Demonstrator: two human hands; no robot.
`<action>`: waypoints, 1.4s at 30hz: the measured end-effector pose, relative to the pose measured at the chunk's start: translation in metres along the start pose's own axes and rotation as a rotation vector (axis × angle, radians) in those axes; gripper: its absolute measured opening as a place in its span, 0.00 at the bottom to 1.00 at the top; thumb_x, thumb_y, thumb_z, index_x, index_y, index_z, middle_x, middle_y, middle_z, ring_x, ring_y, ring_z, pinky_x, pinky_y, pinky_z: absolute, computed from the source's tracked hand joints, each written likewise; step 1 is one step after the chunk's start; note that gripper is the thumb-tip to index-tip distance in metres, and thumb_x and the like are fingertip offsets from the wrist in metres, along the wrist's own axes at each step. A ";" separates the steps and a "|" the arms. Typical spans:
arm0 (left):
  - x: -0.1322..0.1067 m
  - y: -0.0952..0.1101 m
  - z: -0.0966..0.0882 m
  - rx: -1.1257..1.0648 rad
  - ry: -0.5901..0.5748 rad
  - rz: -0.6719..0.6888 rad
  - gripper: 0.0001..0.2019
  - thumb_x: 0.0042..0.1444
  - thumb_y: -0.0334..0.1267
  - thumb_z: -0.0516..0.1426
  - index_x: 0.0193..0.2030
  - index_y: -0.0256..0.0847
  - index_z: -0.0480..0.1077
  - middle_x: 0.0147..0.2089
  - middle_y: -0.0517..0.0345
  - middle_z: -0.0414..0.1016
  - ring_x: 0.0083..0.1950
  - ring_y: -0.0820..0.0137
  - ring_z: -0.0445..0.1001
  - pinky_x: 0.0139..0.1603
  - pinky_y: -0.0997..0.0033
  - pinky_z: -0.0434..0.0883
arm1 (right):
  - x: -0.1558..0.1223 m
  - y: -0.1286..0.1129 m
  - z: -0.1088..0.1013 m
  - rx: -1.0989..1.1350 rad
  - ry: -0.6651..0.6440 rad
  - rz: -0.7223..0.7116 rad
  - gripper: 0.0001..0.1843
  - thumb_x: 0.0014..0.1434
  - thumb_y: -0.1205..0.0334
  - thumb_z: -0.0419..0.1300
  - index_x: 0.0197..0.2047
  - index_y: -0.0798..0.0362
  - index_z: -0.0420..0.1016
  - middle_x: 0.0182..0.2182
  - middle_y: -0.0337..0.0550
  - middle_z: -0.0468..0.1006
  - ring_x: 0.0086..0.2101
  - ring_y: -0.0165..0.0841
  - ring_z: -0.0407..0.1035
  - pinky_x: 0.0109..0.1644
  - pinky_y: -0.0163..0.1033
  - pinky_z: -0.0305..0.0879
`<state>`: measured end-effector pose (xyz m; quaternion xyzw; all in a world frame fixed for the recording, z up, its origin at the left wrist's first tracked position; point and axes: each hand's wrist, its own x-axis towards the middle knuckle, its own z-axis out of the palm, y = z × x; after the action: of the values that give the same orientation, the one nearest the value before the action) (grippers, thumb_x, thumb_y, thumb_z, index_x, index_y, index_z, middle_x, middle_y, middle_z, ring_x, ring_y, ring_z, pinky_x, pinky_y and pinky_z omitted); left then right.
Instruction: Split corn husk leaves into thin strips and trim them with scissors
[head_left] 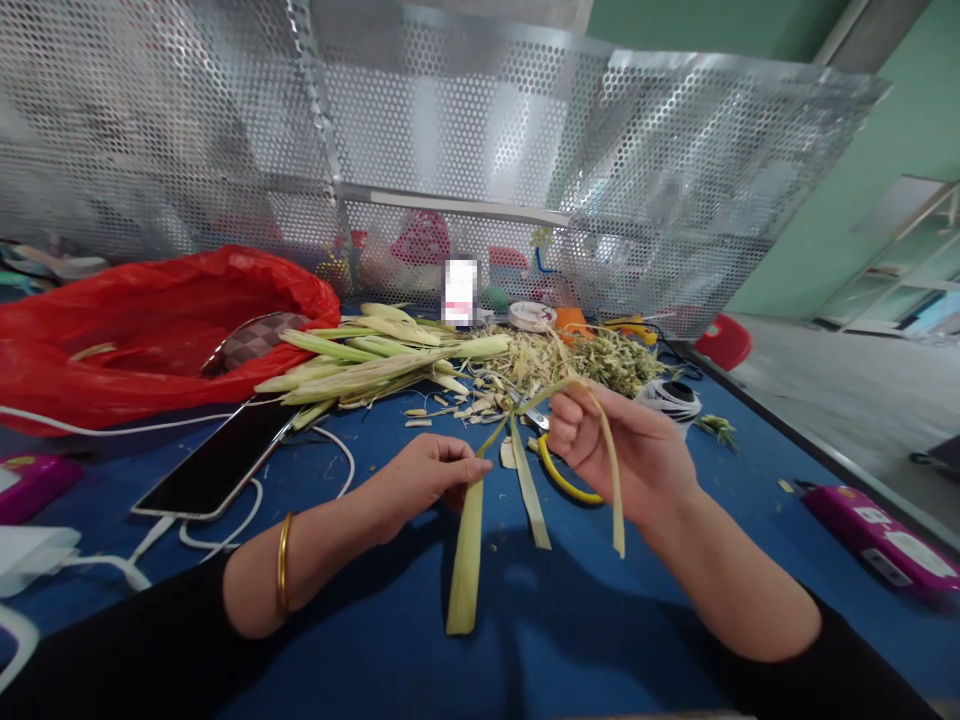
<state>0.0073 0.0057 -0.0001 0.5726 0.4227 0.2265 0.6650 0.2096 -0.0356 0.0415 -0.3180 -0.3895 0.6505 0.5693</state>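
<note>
Centre frame, left hand [429,472] and right hand [628,440] grips pinch pale leaf strips [464,565]; light, even tension near their meeting point should prevent splitting or slipping.

Behind my blue table [757,500] stands a silvery perforated partition [450,120]; to my right I see a green wall [832,225], grey floor [802,375], red seat [727,343] and shelving rack [879,272].

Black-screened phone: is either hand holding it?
No, the phone lies on the blue table, while the left hand and the right hand hold pale leaf strips.
</note>
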 end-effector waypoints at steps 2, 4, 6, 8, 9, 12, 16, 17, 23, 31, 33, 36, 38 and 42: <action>0.001 0.000 0.000 0.012 0.015 -0.023 0.19 0.40 0.50 0.65 0.18 0.38 0.64 0.17 0.63 0.66 0.20 0.76 0.64 0.25 0.75 0.61 | -0.001 -0.005 -0.003 -0.005 0.033 -0.061 0.09 0.55 0.60 0.56 0.24 0.50 0.67 0.31 0.39 0.69 0.30 0.30 0.66 0.37 0.38 0.64; 0.001 -0.001 -0.001 0.021 0.031 -0.045 0.19 0.39 0.50 0.65 0.18 0.38 0.64 0.17 0.63 0.66 0.20 0.76 0.64 0.25 0.75 0.61 | -0.002 -0.009 -0.006 -0.011 0.052 -0.135 0.10 0.56 0.60 0.55 0.24 0.49 0.67 0.35 0.41 0.71 0.34 0.32 0.67 0.39 0.38 0.65; 0.002 -0.001 -0.002 0.019 0.045 -0.063 0.19 0.39 0.50 0.65 0.19 0.38 0.64 0.17 0.63 0.66 0.20 0.77 0.64 0.25 0.76 0.60 | -0.003 -0.013 -0.009 -0.027 0.069 -0.214 0.09 0.57 0.59 0.55 0.26 0.49 0.69 0.39 0.42 0.72 0.38 0.34 0.68 0.41 0.39 0.66; 0.003 -0.002 -0.003 0.011 0.057 -0.081 0.20 0.39 0.51 0.65 0.19 0.37 0.65 0.17 0.63 0.66 0.20 0.77 0.64 0.24 0.76 0.60 | -0.006 -0.017 -0.011 -0.042 0.073 -0.291 0.08 0.56 0.58 0.55 0.28 0.48 0.72 0.42 0.43 0.73 0.40 0.35 0.68 0.42 0.40 0.67; 0.003 -0.003 -0.004 0.004 0.064 -0.091 0.20 0.40 0.52 0.65 0.19 0.37 0.65 0.18 0.63 0.66 0.20 0.77 0.64 0.24 0.76 0.61 | -0.008 -0.020 -0.012 -0.044 0.067 -0.331 0.07 0.56 0.57 0.55 0.29 0.47 0.72 0.43 0.42 0.73 0.41 0.36 0.68 0.42 0.40 0.68; 0.005 -0.004 -0.007 -0.012 0.083 -0.108 0.20 0.42 0.52 0.64 0.21 0.37 0.65 0.19 0.61 0.68 0.20 0.76 0.66 0.25 0.75 0.63 | -0.012 -0.028 -0.015 -0.042 0.053 -0.442 0.07 0.54 0.57 0.58 0.26 0.47 0.72 0.44 0.40 0.73 0.40 0.34 0.69 0.41 0.37 0.68; 0.006 -0.005 -0.008 -0.038 0.104 -0.058 0.19 0.45 0.51 0.63 0.22 0.37 0.65 0.20 0.62 0.69 0.21 0.77 0.66 0.26 0.76 0.65 | -0.007 -0.026 -0.022 -0.290 0.194 -0.363 0.06 0.50 0.58 0.63 0.26 0.51 0.75 0.31 0.40 0.75 0.28 0.30 0.68 0.33 0.36 0.67; 0.006 -0.005 -0.008 -0.040 0.099 -0.038 0.19 0.45 0.51 0.63 0.22 0.37 0.65 0.20 0.62 0.69 0.22 0.77 0.66 0.27 0.76 0.65 | -0.004 -0.022 -0.025 -0.400 0.241 -0.284 0.07 0.49 0.58 0.64 0.25 0.52 0.74 0.26 0.40 0.74 0.25 0.29 0.66 0.30 0.35 0.65; 0.003 -0.004 -0.004 -0.017 0.072 0.060 0.17 0.45 0.48 0.64 0.21 0.37 0.65 0.19 0.63 0.69 0.22 0.77 0.67 0.27 0.77 0.66 | 0.012 0.019 -0.023 -0.617 0.128 0.149 0.16 0.47 0.52 0.66 0.20 0.54 0.69 0.17 0.36 0.69 0.20 0.26 0.64 0.26 0.33 0.61; -0.001 0.002 0.005 -0.026 0.127 0.086 0.16 0.41 0.45 0.66 0.21 0.36 0.68 0.18 0.62 0.71 0.21 0.76 0.68 0.27 0.77 0.65 | -0.001 0.057 0.004 -0.553 -0.068 0.311 0.18 0.49 0.48 0.64 0.30 0.55 0.71 0.24 0.39 0.74 0.25 0.28 0.69 0.27 0.33 0.66; 0.000 0.000 0.004 -0.013 0.128 0.087 0.15 0.43 0.45 0.65 0.21 0.36 0.68 0.18 0.62 0.70 0.21 0.77 0.68 0.26 0.78 0.65 | -0.002 0.062 0.006 -0.561 -0.061 0.334 0.18 0.47 0.49 0.65 0.31 0.55 0.70 0.24 0.37 0.73 0.23 0.27 0.68 0.25 0.32 0.66; 0.003 -0.002 0.001 -0.015 0.130 0.087 0.14 0.45 0.44 0.64 0.23 0.36 0.69 0.19 0.62 0.70 0.21 0.77 0.68 0.26 0.77 0.65 | -0.002 0.062 0.007 -0.537 -0.021 0.325 0.18 0.44 0.52 0.67 0.32 0.54 0.67 0.22 0.34 0.71 0.22 0.26 0.66 0.23 0.31 0.65; 0.003 -0.002 -0.001 -0.024 0.155 0.090 0.14 0.44 0.44 0.64 0.23 0.36 0.69 0.19 0.63 0.69 0.21 0.77 0.67 0.25 0.77 0.64 | -0.002 0.059 0.006 -0.509 -0.018 0.326 0.18 0.43 0.54 0.68 0.31 0.53 0.66 0.22 0.33 0.70 0.22 0.25 0.66 0.23 0.30 0.65; 0.001 -0.001 0.000 -0.047 0.175 0.116 0.15 0.43 0.45 0.65 0.23 0.35 0.69 0.20 0.63 0.69 0.22 0.77 0.67 0.26 0.78 0.65 | -0.003 0.055 0.004 -0.475 -0.014 0.309 0.16 0.44 0.55 0.67 0.30 0.54 0.67 0.21 0.34 0.70 0.21 0.25 0.65 0.22 0.30 0.63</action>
<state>0.0076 0.0068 -0.0011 0.5582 0.4401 0.3236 0.6245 0.1788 -0.0416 -0.0045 -0.4935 -0.4821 0.6222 0.3701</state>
